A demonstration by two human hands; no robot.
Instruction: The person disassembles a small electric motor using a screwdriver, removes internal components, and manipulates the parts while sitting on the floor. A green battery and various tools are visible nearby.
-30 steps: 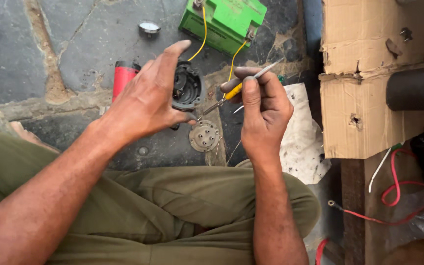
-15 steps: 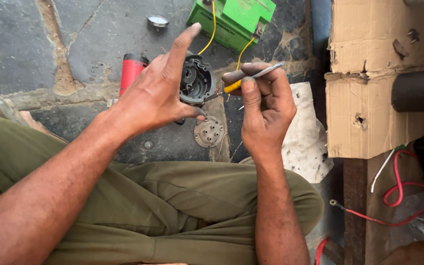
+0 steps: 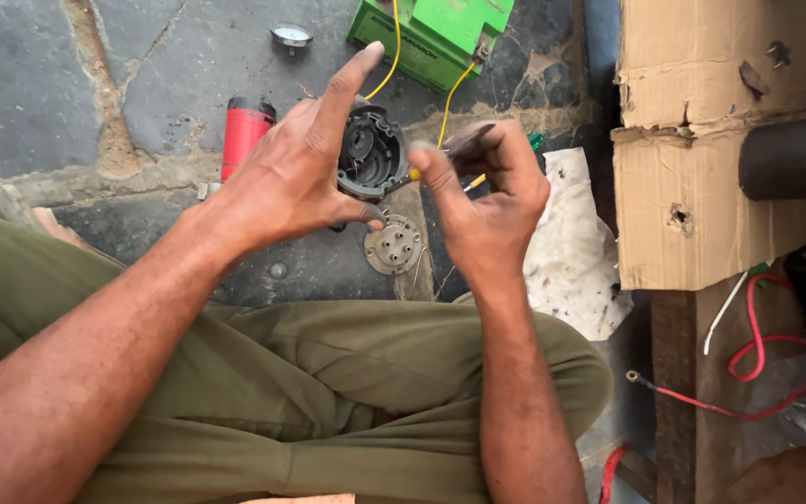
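My left hand [image 3: 295, 182] grips a round black housing [image 3: 370, 151] with its open face toward me, the index finger stretched up. My right hand [image 3: 487, 201] pinches a thin tool with a yellow handle [image 3: 470, 140] close to the housing's right rim. A round grey metal plate [image 3: 394, 245] with several holes lies on the stone floor just below both hands. I sit cross-legged in olive trousers.
A green box [image 3: 435, 33] with yellow wires [image 3: 454, 93] sits at the top. A red cylinder [image 3: 244, 133] lies left of it, a small round gauge [image 3: 291, 35] further up. A dirty white cloth [image 3: 575, 247], a cardboard box [image 3: 711, 149] and red wires [image 3: 767, 345] are on the right.
Both hands have risen slightly toward me. My right hand has turned so the tool's tip swings away from the housing, and the fingers have regripped it.
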